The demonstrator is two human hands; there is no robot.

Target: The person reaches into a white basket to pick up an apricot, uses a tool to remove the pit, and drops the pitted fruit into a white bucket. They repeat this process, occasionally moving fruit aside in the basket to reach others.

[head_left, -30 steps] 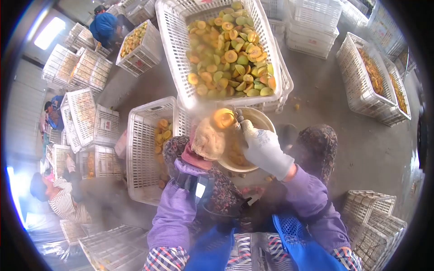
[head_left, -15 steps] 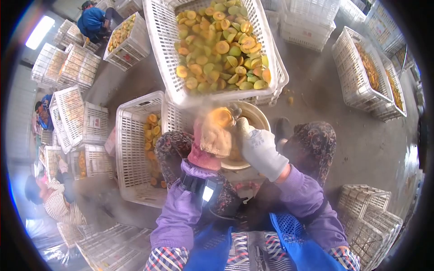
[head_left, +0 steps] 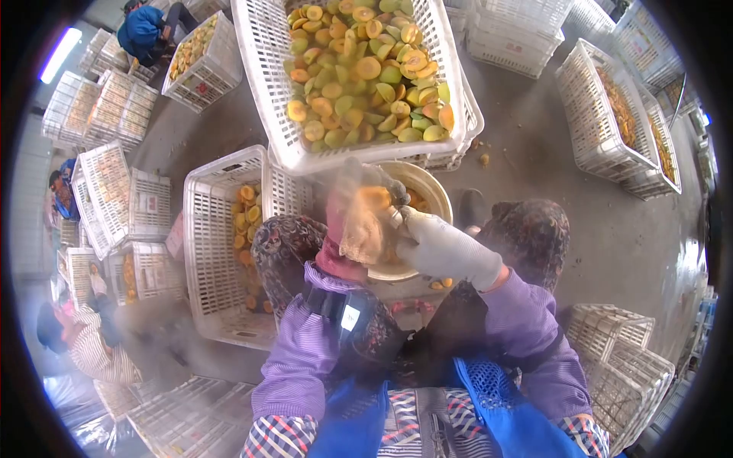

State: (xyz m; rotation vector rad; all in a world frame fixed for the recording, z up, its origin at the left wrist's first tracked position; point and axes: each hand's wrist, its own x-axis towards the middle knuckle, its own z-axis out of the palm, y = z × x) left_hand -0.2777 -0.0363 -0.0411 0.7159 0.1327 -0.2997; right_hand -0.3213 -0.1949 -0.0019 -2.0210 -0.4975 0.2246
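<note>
My left hand [head_left: 357,229], in a worn, stained glove, is closed on an orange fruit half [head_left: 374,198]. My right hand [head_left: 447,248], in a white glove, meets it with fingers closed around something small and dark that blur keeps me from making out. Both hands are over a round cream bucket [head_left: 437,185] with orange pieces inside. Just beyond the bucket, a white crate [head_left: 286,156] is full of green and orange fruit halves [head_left: 359,84]. To the left stands another white crate [head_left: 200,259] with orange halves [head_left: 246,221] in it.
Stacked white crates [head_left: 114,198] stand at the left, near a person in a striped top [head_left: 103,343]. Another person in blue [head_left: 141,32] is at the upper left. More crates stand at the right [head_left: 603,122] and lower right [head_left: 622,366]. Several fruit pieces [head_left: 440,283] lie below the bucket.
The whole view has shifted slightly, moving the crates left and up. My right hand has turned flatter and its wrist has swung right. The orange half in my left hand is tilted differently.
</note>
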